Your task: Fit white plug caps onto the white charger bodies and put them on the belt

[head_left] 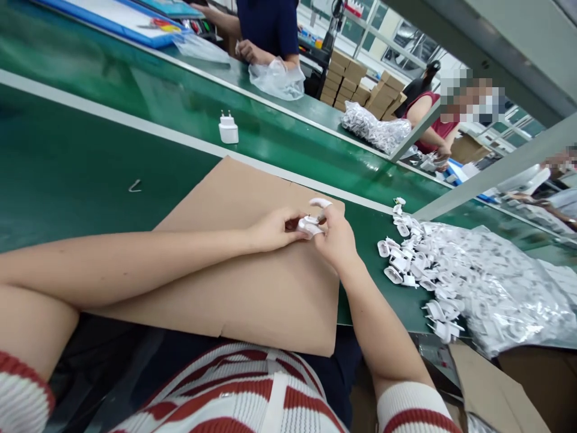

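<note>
My left hand (273,230) and my right hand (336,237) meet over a brown cardboard sheet (252,288) on the green bench. Both pinch one small white plug part (309,225) between their fingertips. A white finger cot covers a raised finger of my right hand. To the right lies a large pile of white plug parts (433,270), partly spilling from clear plastic bags (505,288). A finished white charger (228,129) stands alone on the green conveyor belt beyond the cardboard.
A small bent metal piece (134,186) lies on the bench at left. Across the belt, a person in dark blue handles a clear bag (277,78); another in red works by a bag of white parts (374,127). Cardboard boxes (356,84) are stacked behind.
</note>
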{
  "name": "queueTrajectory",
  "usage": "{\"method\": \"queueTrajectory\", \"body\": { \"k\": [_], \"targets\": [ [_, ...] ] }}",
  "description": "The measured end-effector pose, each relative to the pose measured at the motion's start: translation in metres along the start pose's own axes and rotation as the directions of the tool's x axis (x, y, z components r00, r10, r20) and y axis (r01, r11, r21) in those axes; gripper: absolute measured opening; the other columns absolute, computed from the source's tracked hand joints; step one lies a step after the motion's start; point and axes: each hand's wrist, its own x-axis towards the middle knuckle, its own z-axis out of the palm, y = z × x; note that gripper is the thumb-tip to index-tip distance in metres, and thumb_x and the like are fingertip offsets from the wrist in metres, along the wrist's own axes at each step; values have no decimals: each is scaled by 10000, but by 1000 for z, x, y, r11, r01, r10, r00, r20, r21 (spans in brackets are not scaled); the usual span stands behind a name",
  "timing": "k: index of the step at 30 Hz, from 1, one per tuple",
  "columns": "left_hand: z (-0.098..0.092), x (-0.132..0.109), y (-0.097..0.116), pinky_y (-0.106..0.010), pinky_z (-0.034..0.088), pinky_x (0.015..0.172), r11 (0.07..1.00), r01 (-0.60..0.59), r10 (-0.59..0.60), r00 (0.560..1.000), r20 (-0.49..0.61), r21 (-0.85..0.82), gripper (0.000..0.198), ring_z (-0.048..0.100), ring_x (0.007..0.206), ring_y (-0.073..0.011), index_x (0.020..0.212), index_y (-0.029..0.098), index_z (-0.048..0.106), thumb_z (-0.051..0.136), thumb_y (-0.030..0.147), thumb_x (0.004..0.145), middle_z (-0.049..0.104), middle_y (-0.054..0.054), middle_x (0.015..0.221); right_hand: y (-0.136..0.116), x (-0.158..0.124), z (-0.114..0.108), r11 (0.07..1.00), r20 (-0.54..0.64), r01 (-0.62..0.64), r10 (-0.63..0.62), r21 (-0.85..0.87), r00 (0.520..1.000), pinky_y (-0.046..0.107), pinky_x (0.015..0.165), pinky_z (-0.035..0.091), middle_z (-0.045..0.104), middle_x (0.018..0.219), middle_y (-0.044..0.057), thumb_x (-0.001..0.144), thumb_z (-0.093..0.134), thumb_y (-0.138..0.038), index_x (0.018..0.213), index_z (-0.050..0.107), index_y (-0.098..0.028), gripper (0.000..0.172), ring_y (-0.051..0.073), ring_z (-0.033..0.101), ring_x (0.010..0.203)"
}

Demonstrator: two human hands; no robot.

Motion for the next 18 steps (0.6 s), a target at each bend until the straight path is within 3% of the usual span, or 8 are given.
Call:
{"method": "queueTrajectory", "body": {
  "k": [3, 7, 10, 14, 18],
  "targets": [
    [-2, 3, -3, -355, 549, 770, 1000, 31, -31, 999, 23, 5, 417, 693, 825, -230, 1075, 187, 754, 791, 500, 803, 769, -64, 976, 11, -4, 5, 972, -63, -87, 103, 220, 993, 342, 788, 524, 668, 1145, 67, 885, 677, -323, 1573, 368, -248, 757, 225, 623, 994],
    [-15, 38, -21, -370, 559, 852, 998, 60, -58, 996, -72, 34, 451, 711, 906, -244, 1115, 184, 752, 815, 474, 775, 783, -75, 1054, 30, 1, 13, 894, -165, -174, 262, 412, 951, 337, 762, 542, 650, 1209, 93, 949, 618, -469, 1585, 316, -222, 746, 191, 637, 915],
    [-35, 91, -43, -374, 547, 916, 978, 92, -48, 971, -232, 185, 417, 709, 981, -261, 1127, 186, 749, 810, 408, 779, 775, -90, 1139, 41, 6, 21, 892, -143, -216, 293, 397, 945, 360, 779, 539, 677, 1137, 73, 967, 577, -476, 1540, 381, -201, 665, 180, 649, 821],
    [-67, 162, -65, -376, 503, 980, 878, 285, -96, 891, -443, 384, 301, 677, 1088, -288, 1116, 157, 728, 738, 251, 830, 746, -135, 1207, 50, 10, 33, 929, -79, -252, 283, 272, 956, 388, 782, 526, 705, 1118, 77, 941, 583, -442, 1498, 444, -185, 629, 212, 660, 847],
    [-91, 194, -78, -428, 487, 999, 832, 392, -169, 853, -494, 392, 346, 662, 1129, -343, 1155, 117, 696, 724, 202, 820, 730, -191, 1198, 56, 12, 35, 921, -56, -277, 303, 275, 951, 395, 765, 531, 713, 1152, 91, 936, 567, -440, 1486, 454, -177, 619, 227, 671, 880]
  ]
}}
